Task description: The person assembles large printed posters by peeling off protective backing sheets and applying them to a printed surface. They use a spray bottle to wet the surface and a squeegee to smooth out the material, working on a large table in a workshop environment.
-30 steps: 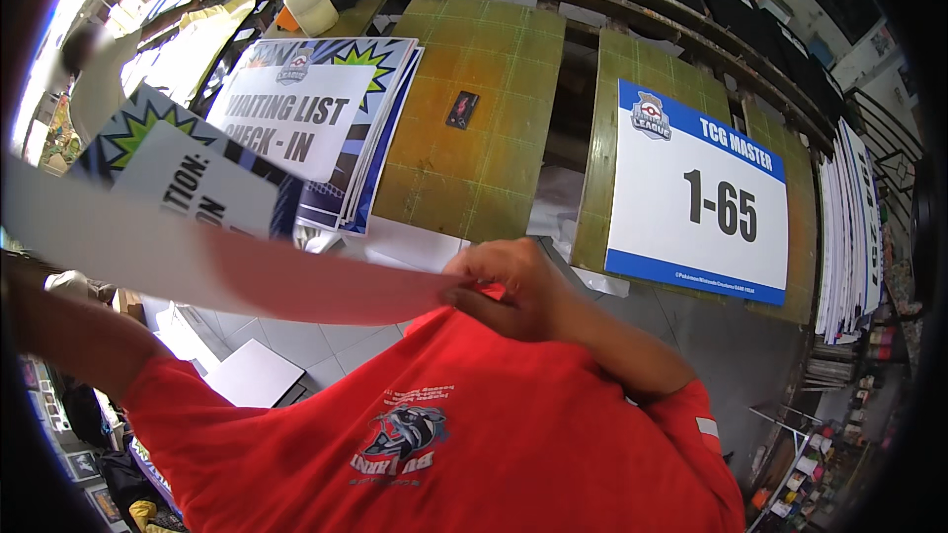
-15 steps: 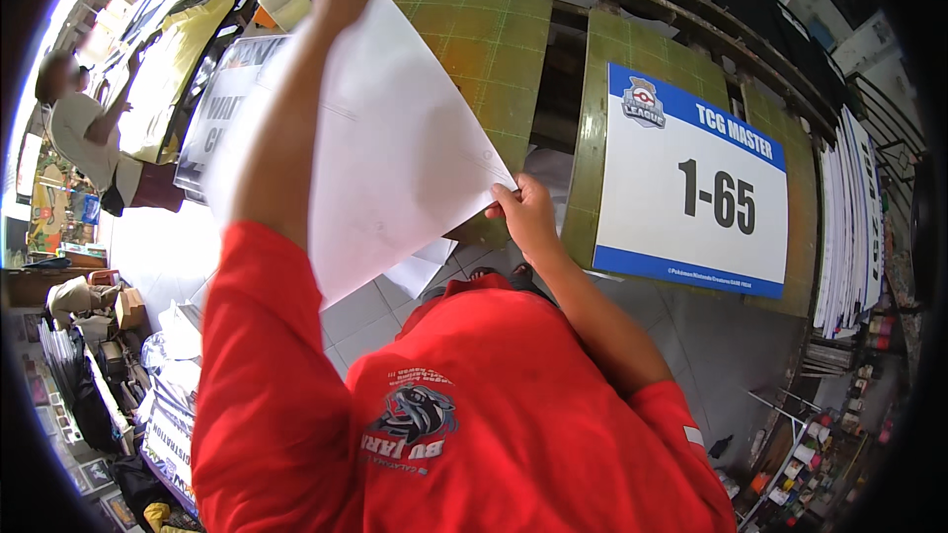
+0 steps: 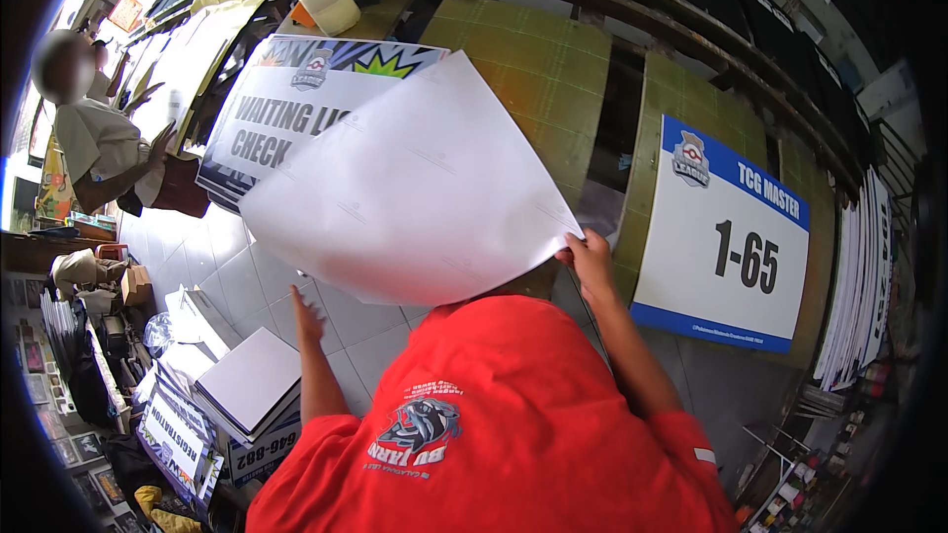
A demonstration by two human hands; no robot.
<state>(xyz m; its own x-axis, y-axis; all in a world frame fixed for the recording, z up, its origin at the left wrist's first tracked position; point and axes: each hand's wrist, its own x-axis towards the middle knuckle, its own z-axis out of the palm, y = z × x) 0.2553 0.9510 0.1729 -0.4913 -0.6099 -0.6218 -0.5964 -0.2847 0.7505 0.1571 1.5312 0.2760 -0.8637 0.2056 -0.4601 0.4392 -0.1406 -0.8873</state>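
A large, glossy white sheet, slightly bowed [image 3: 415, 178], hangs slantwise in front of the work surface, overlapping part of a stack of printed white signs with dark blue patterned borders and green bursts [image 3: 262, 114]. The bare right hand [image 3: 592, 265] is clamped on the sheet's right corner, thumb and fingers pinched together. The bare left hand [image 3: 309, 319] is below the sheet's left part, apart from it, thumb and fingers separated, holding nothing. Beyond the sheet lies a yellow-green gridded board [image 3: 533, 59]; to its right, a white rectangular sign with blue bands [image 3: 726, 271] rests on another such board. A translucent spray bottle with a green nozzle [image 3: 331, 6] stands behind the stack
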